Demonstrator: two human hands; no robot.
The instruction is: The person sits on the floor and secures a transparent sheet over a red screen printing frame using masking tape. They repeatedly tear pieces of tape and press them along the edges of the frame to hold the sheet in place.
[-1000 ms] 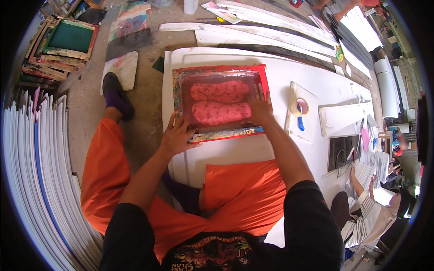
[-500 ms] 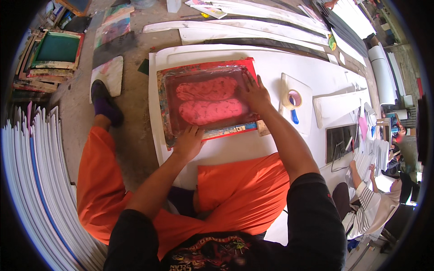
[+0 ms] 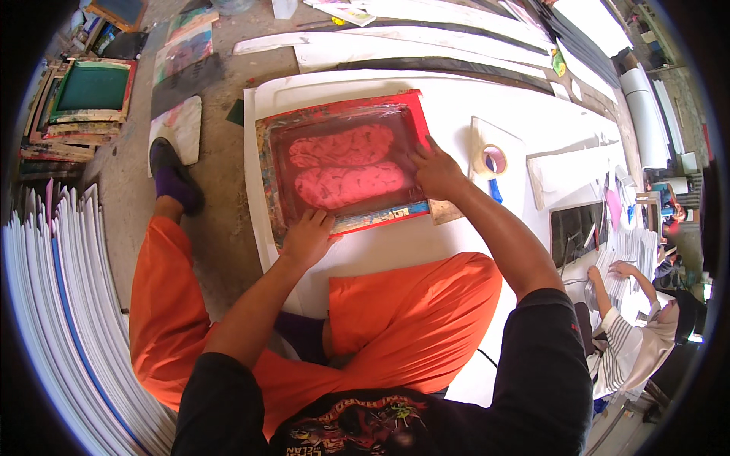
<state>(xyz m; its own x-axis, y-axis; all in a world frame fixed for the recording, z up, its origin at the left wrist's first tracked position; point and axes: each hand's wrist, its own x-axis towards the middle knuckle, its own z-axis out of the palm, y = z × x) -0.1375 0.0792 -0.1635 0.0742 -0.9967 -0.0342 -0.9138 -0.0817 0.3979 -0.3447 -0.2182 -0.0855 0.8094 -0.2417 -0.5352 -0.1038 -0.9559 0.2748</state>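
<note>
A screen printing frame with a red and paint-smeared wooden border lies on a white board. Two pink sole-shaped areas show through its dark, glossy mesh. At the near left edge, my left hand has its fingers hooked over the border, thumb side toward me. My right hand grips the right border, its bent fingers reaching onto the rim. A small wooden block sits against the frame's near right corner, below my right hand.
To the right, a roll of tape and a blue-handled tool lie on a pale flat panel. Stacked sheets stand at left, below piled screen frames. Another person handles sheets at far right.
My right hand has drawn back from the mesh onto the frame's right border, its fingers more bent. My left hand stays on the near edge. At right, the other person's arms have moved.
</note>
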